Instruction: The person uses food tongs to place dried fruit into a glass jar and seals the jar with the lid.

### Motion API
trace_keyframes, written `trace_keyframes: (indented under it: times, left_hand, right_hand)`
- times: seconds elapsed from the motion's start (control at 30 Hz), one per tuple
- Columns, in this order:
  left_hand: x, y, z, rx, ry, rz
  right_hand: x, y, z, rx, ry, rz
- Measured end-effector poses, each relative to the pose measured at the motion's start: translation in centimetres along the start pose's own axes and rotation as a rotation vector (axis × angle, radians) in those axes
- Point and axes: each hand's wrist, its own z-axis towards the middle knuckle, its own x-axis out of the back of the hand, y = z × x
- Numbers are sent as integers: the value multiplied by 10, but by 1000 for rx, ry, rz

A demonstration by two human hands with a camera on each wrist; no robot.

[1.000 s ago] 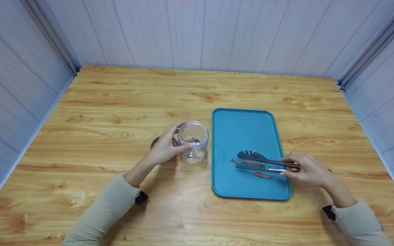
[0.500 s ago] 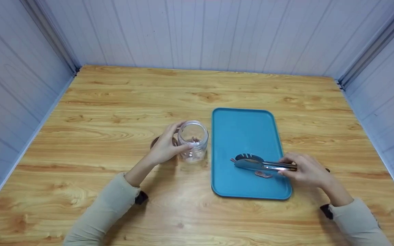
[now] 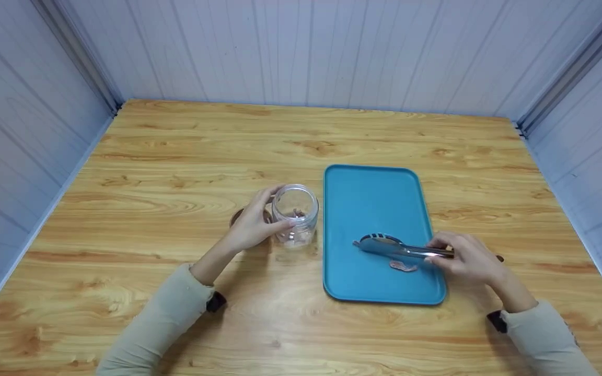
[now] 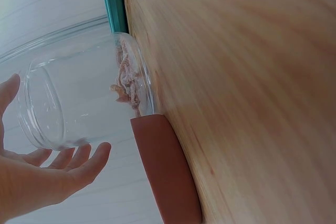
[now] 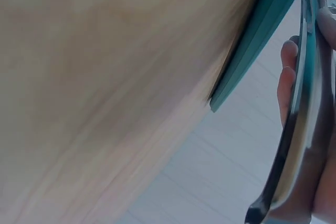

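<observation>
In the head view my left hand (image 3: 254, 227) holds a clear jar (image 3: 303, 235) upright, thumb at its near rim and fingers round its far side. Several wrinkled brownish strips (image 4: 128, 77) lie in the jar's bottom, seen in the left wrist view. My right hand (image 3: 465, 261) grips metal tongs (image 3: 384, 246), squeezed together low over the blue tray (image 3: 374, 198). A bit of reddish strip (image 3: 356, 244) pokes out beyond their tips; how firmly they pinch it is hidden. Another dark strip (image 3: 402, 267) lies on the tray below the tongs.
A brown round lid (image 4: 168, 171) lies on the wooden table (image 3: 201, 156) beside the jar, partly behind my left hand in the head view. The tray is just right of the jar. Pale panelled walls (image 3: 280, 52) stand around the table's back and sides.
The tongs' two arms have come together over the strip at their tips, as my right hand squeezed them. My left hand and the jar have stayed in place.
</observation>
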Motion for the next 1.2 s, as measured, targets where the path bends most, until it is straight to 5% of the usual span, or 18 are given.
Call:
trace_keyframes:
  times: [0.67,0.9,1.2]
  left_hand:
    - [0,1,0,1,5,27]
    - [-5,-36,11,-13,18,27]
    - [-4,-39,12,-33,23,34]
  right_hand:
    - [30,-6,23,-3,86,48]
    - [43,-15,39,-28,90,45]
    - [50,-28,58,32,123,1]
